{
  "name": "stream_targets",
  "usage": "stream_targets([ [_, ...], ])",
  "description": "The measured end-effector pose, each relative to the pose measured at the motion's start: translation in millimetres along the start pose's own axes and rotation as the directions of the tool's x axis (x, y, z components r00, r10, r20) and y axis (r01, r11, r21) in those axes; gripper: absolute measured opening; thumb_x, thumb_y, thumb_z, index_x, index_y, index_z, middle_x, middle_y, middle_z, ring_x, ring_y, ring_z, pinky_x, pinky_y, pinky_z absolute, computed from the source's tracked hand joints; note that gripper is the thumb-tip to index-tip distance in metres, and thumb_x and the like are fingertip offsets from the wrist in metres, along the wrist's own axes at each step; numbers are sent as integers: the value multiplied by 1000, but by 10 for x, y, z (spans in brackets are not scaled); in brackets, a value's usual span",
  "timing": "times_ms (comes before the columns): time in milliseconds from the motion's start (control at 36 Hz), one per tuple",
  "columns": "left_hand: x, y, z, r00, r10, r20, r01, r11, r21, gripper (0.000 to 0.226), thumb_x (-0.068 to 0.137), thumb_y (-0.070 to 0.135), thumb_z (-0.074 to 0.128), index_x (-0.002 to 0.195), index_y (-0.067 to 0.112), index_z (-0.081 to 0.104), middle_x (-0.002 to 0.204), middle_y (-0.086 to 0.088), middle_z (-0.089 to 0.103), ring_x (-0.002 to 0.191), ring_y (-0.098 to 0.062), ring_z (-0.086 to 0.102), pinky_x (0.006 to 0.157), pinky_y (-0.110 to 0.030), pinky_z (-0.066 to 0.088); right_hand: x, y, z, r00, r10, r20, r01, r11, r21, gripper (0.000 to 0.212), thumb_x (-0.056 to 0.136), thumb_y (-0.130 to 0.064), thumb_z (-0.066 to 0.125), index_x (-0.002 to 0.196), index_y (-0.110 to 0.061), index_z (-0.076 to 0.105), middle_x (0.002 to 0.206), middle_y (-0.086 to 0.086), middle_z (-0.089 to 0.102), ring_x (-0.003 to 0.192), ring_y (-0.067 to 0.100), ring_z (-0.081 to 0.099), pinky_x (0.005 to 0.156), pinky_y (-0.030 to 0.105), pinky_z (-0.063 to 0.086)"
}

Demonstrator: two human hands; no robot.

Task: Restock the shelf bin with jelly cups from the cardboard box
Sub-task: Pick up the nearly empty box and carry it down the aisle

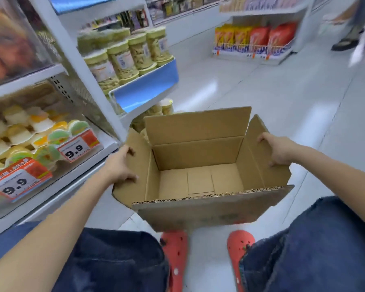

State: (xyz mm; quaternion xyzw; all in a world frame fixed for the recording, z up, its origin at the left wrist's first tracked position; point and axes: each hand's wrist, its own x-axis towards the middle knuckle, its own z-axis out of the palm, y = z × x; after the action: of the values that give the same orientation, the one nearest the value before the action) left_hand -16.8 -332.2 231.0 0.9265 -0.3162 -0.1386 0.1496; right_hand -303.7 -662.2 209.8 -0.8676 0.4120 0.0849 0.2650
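Observation:
An open cardboard box (200,157) hangs in front of my knees with all flaps up, and nothing lies inside it. My left hand (120,165) grips its left flap. On the right flap, my right hand (280,150) holds the edge. The clear shelf bin (51,165) at the left is heaped with jelly cups (30,135) in yellow, orange and green, behind 9.9 price tags.
Jars with green lids (124,55) stand on a blue shelf end beyond the bin. Snack bags (257,36) fill a low rack across the aisle. Another person's foot (346,44) shows at the top right. My red clogs (175,256) rest on the white floor.

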Motion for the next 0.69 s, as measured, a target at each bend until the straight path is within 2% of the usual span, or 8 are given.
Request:
stream_targets([
  [111, 347, 326, 1, 996, 86, 14, -86, 996, 33, 79, 51, 18, 91, 114, 19, 44, 119, -6, 53, 101, -24, 48, 82, -32, 41, 177, 285, -234, 999, -8, -37, 9, 999, 39, 81, 72, -1, 74, 137, -29, 34, 113, 11, 50, 95, 31, 54, 55, 33, 52],
  [250, 853, 604, 67, 990, 116, 78, -116, 993, -9, 82, 53, 18, 91, 118, 22, 42, 117, -2, 50, 105, -23, 50, 86, -31, 41, 518, 728, -485, 999, 51, -20, -48, 991, 128, 83, 71, -6, 78, 134, -37, 35, 120, 8, 50, 99, 30, 54, 66, 36, 54],
  [361, 1369, 807, 288, 988, 139, 66, -140, 990, 10, 82, 53, 19, 91, 119, 27, 44, 115, 1, 53, 97, -20, 53, 81, -29, 40, 938, 1025, -360, 998, 66, 6, -67, 986, 154, 79, 70, -8, 78, 131, -37, 37, 116, 3, 52, 96, 25, 55, 68, 30, 49],
  [444, 1812, 826, 565, 984, 145, 98, -150, 988, 42, 80, 51, 22, 92, 112, 38, 43, 115, 3, 50, 96, -20, 51, 78, -32, 41, 1366, 1217, -217, 995, 94, 35, -98, 979, 179, 60, 72, -9, 76, 116, -34, 42, 110, 0, 53, 89, 21, 56, 60, 26, 47],
  [500, 2167, 770, 709, 984, 167, 67, -166, 986, -27, 81, 40, 35, 93, 101, 51, 43, 113, 4, 52, 96, -23, 53, 81, -39, 43, 1641, 1339, -133, 992, 118, 49, -125, 973, 194, 49, 73, -11, 75, 102, -32, 42, 103, -1, 54, 83, 18, 56, 57, 26, 47],
  [583, 2688, 522, 996, 981, 165, 104, -150, 978, -142, 89, 19, 64, 82, 101, 52, 47, 108, 11, 55, 101, -28, 54, 91, -49, 43, 1951, 1438, -82, 987, 151, 57, -159, 968, 192, 44, 74, -11, 73, 96, -31, 41, 95, -3, 54, 80, 19, 57, 59, 34, 53],
  [639, 2834, 541, 1117, 978, 180, 104, -162, 973, -163, 89, 23, 54, 90, 100, 53, 46, 109, 14, 54, 103, -30, 53, 92, -51, 42, 2079, 1421, -111, 981, 186, 49, -191, 966, 171, 42, 76, -9, 70, 97, -31, 40, 91, 0, 56, 78, 22, 59, 62, 39, 56],
  [694, 2782, 838, 1099, 983, 154, 99, -138, 978, -155, 85, 38, 22, 97, 97, 52, 42, 112, 3, 53, 102, -31, 53, 87, -50, 45, 2133, 1350, -149, 978, 207, 29, -209, 968, 136, 42, 77, -6, 66, 95, -32, 38, 88, 7, 57, 75, 26, 59, 63, 45, 57],
])
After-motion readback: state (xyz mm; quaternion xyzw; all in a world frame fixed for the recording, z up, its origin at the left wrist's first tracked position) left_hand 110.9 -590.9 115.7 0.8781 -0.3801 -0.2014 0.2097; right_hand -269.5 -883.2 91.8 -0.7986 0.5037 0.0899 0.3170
